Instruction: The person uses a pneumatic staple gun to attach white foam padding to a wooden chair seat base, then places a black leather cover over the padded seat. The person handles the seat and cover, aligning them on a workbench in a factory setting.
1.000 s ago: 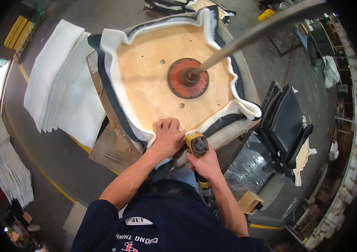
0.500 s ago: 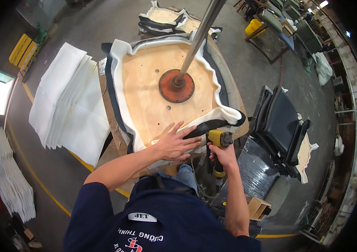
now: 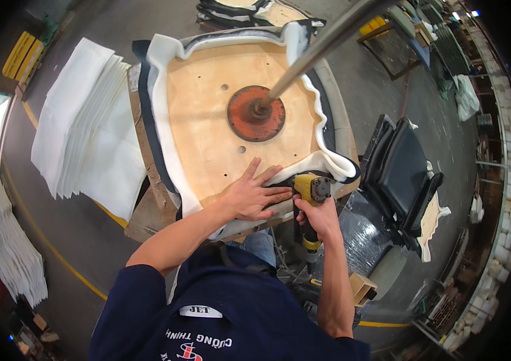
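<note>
A plywood seat panel (image 3: 201,129) lies in front of me, with white padding (image 3: 160,114) and a black cover (image 3: 145,90) around its sides. My left hand (image 3: 252,197) rests with spread fingers on the near edge, pressing cover and padding against the wood. In my right hand (image 3: 320,218) is a yellow and black air staple gun (image 3: 311,188), gripped by its handle. Its nose is at the near edge, just right of my left fingertips; the exact contact is hidden. A round orange pressure plate (image 3: 240,123) on a metal rod (image 3: 327,51) sits on the panel's middle.
White padding sheets (image 3: 78,120) are stacked at left, with another pile (image 3: 6,234) farther out. Black upholstered seats (image 3: 403,171) lie on a plastic-wrapped surface (image 3: 358,231) at right. More covered panels (image 3: 249,12) lie beyond the seat. The slanting rod crosses the space above it.
Both hands have moved slightly forward over the near edge. The staple gun has come closer to my left fingers and onto the black cover. The view has also shifted.
</note>
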Demonstrator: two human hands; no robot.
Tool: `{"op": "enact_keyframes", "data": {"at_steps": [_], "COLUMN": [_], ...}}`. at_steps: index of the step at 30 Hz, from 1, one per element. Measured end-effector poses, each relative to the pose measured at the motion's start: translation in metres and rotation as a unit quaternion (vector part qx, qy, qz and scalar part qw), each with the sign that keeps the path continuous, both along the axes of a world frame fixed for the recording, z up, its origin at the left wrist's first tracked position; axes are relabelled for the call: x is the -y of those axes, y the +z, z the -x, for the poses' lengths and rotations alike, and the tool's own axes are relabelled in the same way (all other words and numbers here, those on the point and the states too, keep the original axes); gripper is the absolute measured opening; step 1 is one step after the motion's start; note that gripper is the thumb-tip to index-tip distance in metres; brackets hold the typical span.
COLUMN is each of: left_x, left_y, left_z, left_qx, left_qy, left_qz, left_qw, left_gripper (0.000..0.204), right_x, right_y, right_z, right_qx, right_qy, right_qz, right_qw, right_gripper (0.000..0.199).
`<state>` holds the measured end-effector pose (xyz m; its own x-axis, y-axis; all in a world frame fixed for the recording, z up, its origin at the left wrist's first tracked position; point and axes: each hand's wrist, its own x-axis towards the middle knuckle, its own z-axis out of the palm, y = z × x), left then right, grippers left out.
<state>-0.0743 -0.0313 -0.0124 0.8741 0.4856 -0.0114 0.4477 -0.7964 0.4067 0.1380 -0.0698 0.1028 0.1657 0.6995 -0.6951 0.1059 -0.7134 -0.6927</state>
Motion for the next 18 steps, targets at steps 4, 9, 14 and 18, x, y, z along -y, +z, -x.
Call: {"op": "enact_keyframes", "data": {"at_steps": [4, 9, 14, 18], "left_x": [0.0, -0.002, -0.002, 0.003], "left_y": [-0.002, -0.007, -0.007, -0.006], "left_z": [0.004, -0.002, 0.003, 0.0], "left_qx": [0.006, 0.02, 0.023, 0.015], "left_qy": [0.004, 0.03, 0.014, 0.018], "left_qz": [0.007, 0.004, 0.022, 0.009], "left_qw": [1.0, 0.999, 0.999, 1.0], "left_gripper": [0.062, 0.06, 0.058, 0.059], "right_x": [-0.011, -0.028, -0.02, -0.023], "right_y": [0.003, -0.006, 0.01, 0.001], "right_z": [0.015, 0.011, 0.031, 0.026], "right_qx": [0.038, 0.056, 0.042, 0.059], "right_qy": [0.016, 0.064, 0.027, 0.072], "right_qz": [0.005, 0.035, -0.001, 0.049], "right_qw": [0.999, 0.996, 0.999, 0.994], "right_gripper": [0.03, 0.07, 0.044, 0.071]}}
